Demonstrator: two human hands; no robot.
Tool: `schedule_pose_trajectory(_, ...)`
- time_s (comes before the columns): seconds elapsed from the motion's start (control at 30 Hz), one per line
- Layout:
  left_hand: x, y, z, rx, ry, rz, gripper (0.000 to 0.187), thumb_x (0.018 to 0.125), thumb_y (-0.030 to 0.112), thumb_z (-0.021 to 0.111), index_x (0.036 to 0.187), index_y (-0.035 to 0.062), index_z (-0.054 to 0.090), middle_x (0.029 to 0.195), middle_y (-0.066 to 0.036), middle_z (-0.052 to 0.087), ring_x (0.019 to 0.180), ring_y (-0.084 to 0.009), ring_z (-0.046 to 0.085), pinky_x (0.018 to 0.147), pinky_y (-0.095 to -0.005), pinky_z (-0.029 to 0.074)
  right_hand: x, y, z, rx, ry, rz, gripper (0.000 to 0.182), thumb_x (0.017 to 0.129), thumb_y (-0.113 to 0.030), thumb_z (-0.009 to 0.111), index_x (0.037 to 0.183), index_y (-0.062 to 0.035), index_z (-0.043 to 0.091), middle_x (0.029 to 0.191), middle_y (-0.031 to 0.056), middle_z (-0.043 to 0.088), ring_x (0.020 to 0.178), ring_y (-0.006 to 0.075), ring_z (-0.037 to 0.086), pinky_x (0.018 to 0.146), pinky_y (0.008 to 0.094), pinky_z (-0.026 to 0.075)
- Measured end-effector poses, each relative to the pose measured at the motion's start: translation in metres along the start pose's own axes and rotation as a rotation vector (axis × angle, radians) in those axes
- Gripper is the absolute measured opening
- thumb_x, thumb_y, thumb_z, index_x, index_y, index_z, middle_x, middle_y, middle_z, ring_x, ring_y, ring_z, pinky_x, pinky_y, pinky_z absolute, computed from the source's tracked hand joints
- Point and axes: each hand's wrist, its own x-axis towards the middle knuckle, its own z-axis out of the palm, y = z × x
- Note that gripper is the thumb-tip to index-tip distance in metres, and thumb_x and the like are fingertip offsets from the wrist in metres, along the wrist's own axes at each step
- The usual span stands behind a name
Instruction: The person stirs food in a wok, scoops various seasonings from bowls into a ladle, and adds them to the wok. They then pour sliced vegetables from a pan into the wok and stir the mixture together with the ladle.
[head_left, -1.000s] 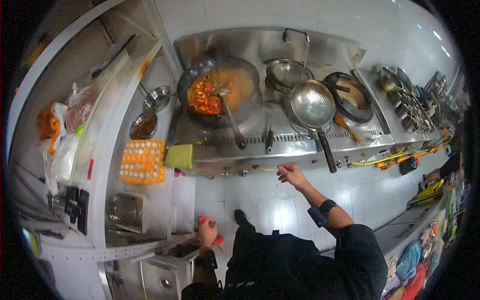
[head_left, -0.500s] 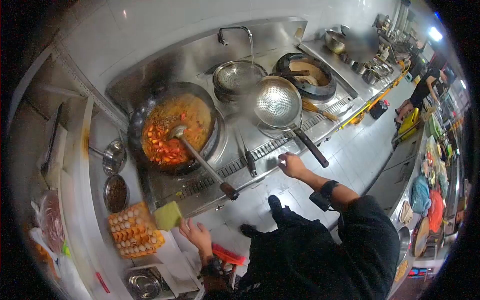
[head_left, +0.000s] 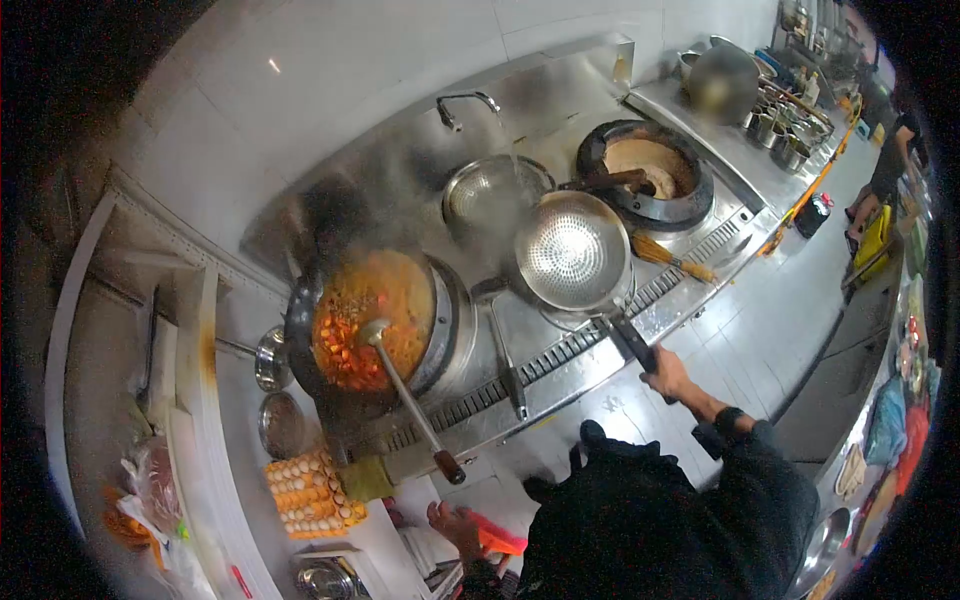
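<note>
My right hand (head_left: 668, 377) is closed round the dark handle of a perforated strainer (head_left: 574, 252), whose round bowl rests over the stove's middle. My left hand (head_left: 457, 527) hangs low near the stove's front with its fingers apart, holding nothing. To its upper left lies a yellow-green cloth (head_left: 366, 479). A ladle (head_left: 408, 398) leans in the large wok (head_left: 440, 330), its bowl in orange-red food with broth that steams. Between wok and strainer lies a long-handled spatula (head_left: 507, 362).
Water runs from a tap (head_left: 470, 98) toward another perforated strainer (head_left: 470, 190). A second burner (head_left: 650, 212) and a brush (head_left: 672, 256) are at the right. Egg trays (head_left: 308, 495) stand at lower left. A person (head_left: 885, 165) is at the far right.
My right hand has moved onto the strainer's handle and closed round it. My left hand has dropped lower, away from the cloth. The camera view has shifted.
</note>
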Motion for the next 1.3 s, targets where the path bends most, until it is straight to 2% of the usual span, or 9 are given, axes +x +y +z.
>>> schedule_pose_trajectory(0.17,0.028,0.039,0.012,-0.04,0.043,-0.016,0.036,0.066,0.008,0.064,0.098,-0.0031,0.053,0.116,-0.022,0.043,0.113,-0.0371,0.038,0.095,-0.0464,0.033,0.002,-0.018,-0.03,0.116,0.054,-0.054,0.051,0.062,-0.024,0.076,0.096,0.004,0.051,0.077,0.0221,0.058,0.075,0.038,0.059,0.07,0.0412,0.047)
schedule_pose_trajectory(0.27,0.036,0.052,0.008,-0.005,0.042,-0.004,0.036,0.066,0.007,0.064,0.099,-0.0038,0.052,0.115,-0.022,0.043,0.113,-0.0369,0.039,0.094,-0.0465,0.033,0.036,-0.042,-0.062,0.191,0.143,-0.042,0.05,0.063,-0.021,0.076,0.1,0.0019,0.05,0.085,0.0207,0.061,0.085,0.0363,0.06,0.074,0.0411,0.047)
schedule_pose_trajectory(0.4,0.039,0.049,0.014,0.061,0.146,0.035,0.034,0.067,0.006,0.062,0.098,-0.0039,0.052,0.113,-0.022,0.044,0.11,-0.0374,0.04,0.092,-0.0475,0.035,0.088,-0.083,-0.123,1.05,-0.234,-0.032,0.042,0.074,0.001,0.063,0.111,0.003,0.043,0.076,0.0124,0.057,0.052,0.0188,0.056,0.047,0.0308,0.047)
schedule_pose_trajectory(0.6,0.024,0.042,0.007,0.073,0.243,0.051,0.032,0.065,0.004,0.061,0.095,-0.0025,0.053,0.111,-0.021,0.043,0.106,-0.0372,0.042,0.09,-0.0475,0.036,0.186,-0.129,-0.174,0.837,-0.115,-0.112,0.021,0.079,0.002,0.055,0.095,0.0044,0.043,0.062,0.0127,0.054,0.046,0.0206,0.054,0.041,0.0336,0.045)
schedule_pose_trajectory(0.67,0.02,0.046,0.004,0.064,0.263,0.017,0.032,0.064,0.003,0.061,0.095,-0.0017,0.053,0.11,-0.021,0.044,0.106,-0.0372,0.042,0.09,-0.0475,0.036,0.226,-0.136,-0.183,0.686,-0.161,-0.235,0.009,0.079,-0.001,0.056,0.08,0.0045,0.048,0.057,0.0129,0.054,0.045,0.0208,0.054,0.041,0.034,0.045)
schedule_pose_trajectory(0.73,0.013,0.054,-0.002,0.085,0.248,-0.065,0.033,0.063,0.001,0.061,0.095,-0.0008,0.053,0.112,-0.021,0.044,0.107,-0.0367,0.043,0.092,-0.0472,0.036,0.252,-0.156,-0.193,0.753,-0.219,-0.151,0.015,0.079,-0.004,0.056,0.067,0.0032,0.05,0.055,0.0131,0.055,0.045,0.0206,0.054,0.041,0.034,0.044)
schedule_pose_trajectory(0.8,0.01,0.057,-0.004,0.078,0.252,-0.082,0.033,0.063,0.001,0.061,0.095,-0.0007,0.053,0.113,-0.021,0.044,0.108,-0.0365,0.043,0.092,-0.0468,0.036,0.248,-0.19,-0.217,0.686,-0.246,-0.25,0.013,0.079,-0.004,0.054,0.069,0.0043,0.053,0.055,0.013,0.055,0.044,0.0209,0.054,0.041,0.0335,0.045)
schedule_pose_trajectory(1.07,-0.004,0.061,-0.001,0.024,0.301,-0.085,0.03,0.067,0.001,0.059,0.096,-0.0008,0.052,0.113,-0.022,0.043,0.108,-0.0373,0.042,0.09,-0.0468,0.037,0.298,-0.221,-0.226,0.821,-0.421,-0.042,0.017,0.084,-0.008,0.052,0.073,0.0051,0.057,0.057,0.0094,0.056,0.045,0.0173,0.053,0.042,0.0287,0.044)
schedule_pose_trajectory(1.3,-0.008,0.042,0.01,-0.017,0.297,-0.174,0.03,0.068,0.008,0.062,0.096,0.0002,0.054,0.111,-0.023,0.047,0.113,-0.0386,0.041,0.097,-0.0462,0.031,0.277,-0.195,-0.226,0.518,-0.171,-0.176,0.011,0.07,-0.004,0.057,0.066,0.0061,0.058,0.058,0.0147,0.058,0.041,0.022,0.053,0.039,0.0349,0.043)
